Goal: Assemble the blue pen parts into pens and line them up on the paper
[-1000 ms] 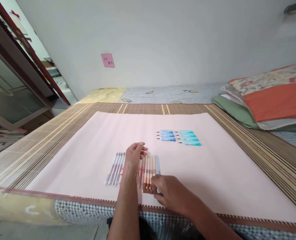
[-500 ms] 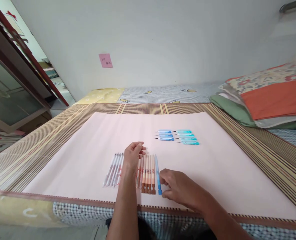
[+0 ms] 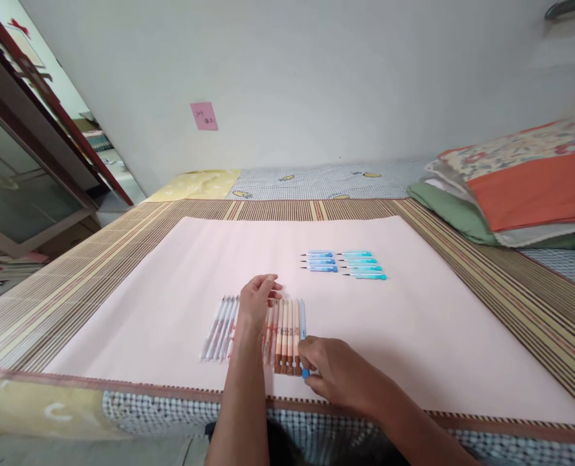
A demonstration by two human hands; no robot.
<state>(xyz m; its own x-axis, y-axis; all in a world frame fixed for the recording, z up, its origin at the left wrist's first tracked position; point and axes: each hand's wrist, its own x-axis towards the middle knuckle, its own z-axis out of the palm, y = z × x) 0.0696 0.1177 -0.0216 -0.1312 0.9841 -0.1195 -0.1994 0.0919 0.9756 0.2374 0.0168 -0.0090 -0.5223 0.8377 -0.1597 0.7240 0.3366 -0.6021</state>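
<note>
A row of pens lies side by side on a pink sheet (image 3: 209, 259). At its left end are several pale white pens (image 3: 218, 330), and toward the right come several peach pens with brown ends (image 3: 287, 333). One blue pen (image 3: 303, 317) lies at the right end, its lower part between the thumb and fingers of my right hand (image 3: 328, 369). My left hand (image 3: 258, 298) hovers over the middle of the row, fingers apart and holding nothing, hiding some pens. Farther back lie several dark-blue pens (image 3: 322, 261) and several turquoise pens (image 3: 365, 268).
The sheet rests on a striped mat (image 3: 136, 239). Folded bedding with an orange cover (image 3: 539, 188) is piled at the right. Behind the mat stands a white wall (image 3: 316, 77) with a pink note (image 3: 204, 116) on it.
My right hand has moved left onto the blue pen and closed on its lower part. The blue pen's lower end has shifted slightly left, toward the peach pens.
</note>
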